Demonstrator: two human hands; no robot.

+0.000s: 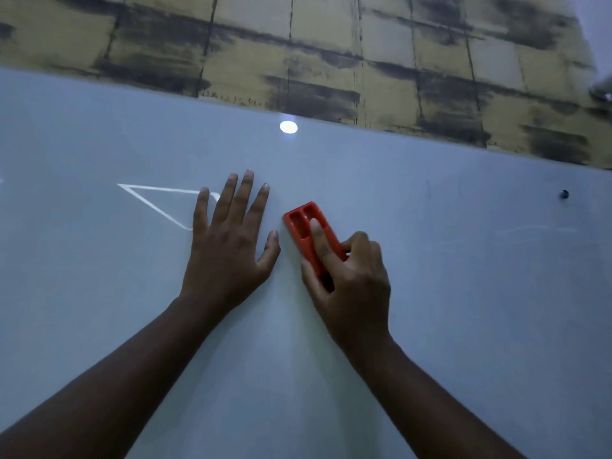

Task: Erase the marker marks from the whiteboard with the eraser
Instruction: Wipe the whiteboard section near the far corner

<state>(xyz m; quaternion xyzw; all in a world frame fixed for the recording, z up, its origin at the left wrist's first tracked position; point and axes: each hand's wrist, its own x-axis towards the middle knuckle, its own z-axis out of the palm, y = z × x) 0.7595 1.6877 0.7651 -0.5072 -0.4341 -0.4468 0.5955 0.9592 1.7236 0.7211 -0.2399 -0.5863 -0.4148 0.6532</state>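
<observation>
Mid-whiteboard point(463, 309), right hand point(351, 279) grips the red eraser point(303, 226), index finger laid along its back, thumb and other fingers curled round the sides; eraser flat on the board, tilted toward the top edge. Left hand point(228, 240) flat on the board just left of it, fingers straight and spread, holding nothing. White triangle outline point(149, 202) sits left of the left hand, partly under its fingers.

Risk: left hand blocks the path to the outline; a swipe left would likely hit the thumb or leave the covered corner unerased. Palm may smear the line.

Faint strokes point(536, 229) toward the right edge, easy to miss. Dark dot point(564, 194) near them, cannot tell what. Light glare point(288, 127) near the top edge; stained tiled wall point(331, 44) beyond.
</observation>
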